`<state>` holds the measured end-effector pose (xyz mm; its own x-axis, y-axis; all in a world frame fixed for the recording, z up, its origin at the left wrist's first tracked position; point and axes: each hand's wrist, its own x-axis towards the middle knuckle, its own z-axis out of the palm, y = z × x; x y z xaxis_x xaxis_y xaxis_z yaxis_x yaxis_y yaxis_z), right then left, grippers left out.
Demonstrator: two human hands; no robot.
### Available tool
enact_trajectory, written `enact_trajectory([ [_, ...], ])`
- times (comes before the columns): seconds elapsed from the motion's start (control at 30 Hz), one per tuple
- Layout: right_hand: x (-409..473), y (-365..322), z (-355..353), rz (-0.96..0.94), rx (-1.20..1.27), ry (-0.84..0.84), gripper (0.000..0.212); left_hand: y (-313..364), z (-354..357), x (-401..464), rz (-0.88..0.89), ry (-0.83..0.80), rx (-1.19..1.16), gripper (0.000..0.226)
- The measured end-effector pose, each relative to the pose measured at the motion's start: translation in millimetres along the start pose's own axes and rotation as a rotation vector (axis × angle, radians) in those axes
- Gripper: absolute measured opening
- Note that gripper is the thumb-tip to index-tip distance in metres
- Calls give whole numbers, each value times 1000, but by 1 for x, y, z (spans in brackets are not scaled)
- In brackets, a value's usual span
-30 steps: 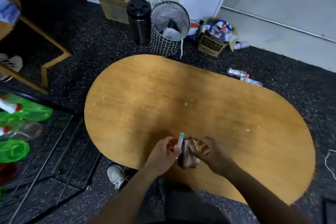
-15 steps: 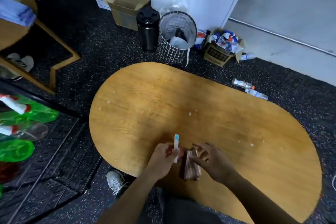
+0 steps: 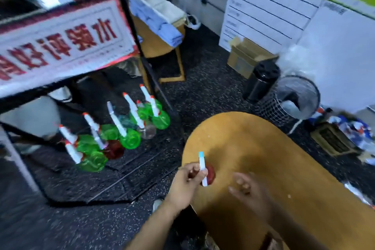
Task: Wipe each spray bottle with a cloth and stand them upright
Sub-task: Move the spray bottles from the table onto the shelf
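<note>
Now the view has swung toward nine o'clock compared with half a second ago, and the brown cloth has left the right hand, which hovers with fingers loosely spread, holding nothing. The left hand grips the white head of one red spray bottle, upright near the wooden table's nine-o'clock edge. About eight more spray bottles stand on the black rack at ten o'clock. Bare tabletop lies open toward two o'clock.

Oval wooden table, red spray bottle upright on its near left end, speckled dark floor beneath
</note>
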<state>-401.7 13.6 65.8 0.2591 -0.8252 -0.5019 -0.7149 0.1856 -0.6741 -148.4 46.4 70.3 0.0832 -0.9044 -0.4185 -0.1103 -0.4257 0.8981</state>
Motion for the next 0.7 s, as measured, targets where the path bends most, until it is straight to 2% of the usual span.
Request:
enact_trajectory([
  [0.2, 60, -103, 44, -108, -84, -122, 50, -1, -122, -11, 77, 249, -53, 19],
  [0.43, 100, -185, 102, -188, -187, -190, 50, -33, -225, -5, 61, 495, -139, 9],
  [0.6, 120, -208, 125, -218, -218, -204, 51, -53, -255, 11, -34, 582, -206, 15],
  [0.7, 128, -214, 131, -230, -215, -200, 56, -66, -263, 23, -44, 510, -153, 28],
])
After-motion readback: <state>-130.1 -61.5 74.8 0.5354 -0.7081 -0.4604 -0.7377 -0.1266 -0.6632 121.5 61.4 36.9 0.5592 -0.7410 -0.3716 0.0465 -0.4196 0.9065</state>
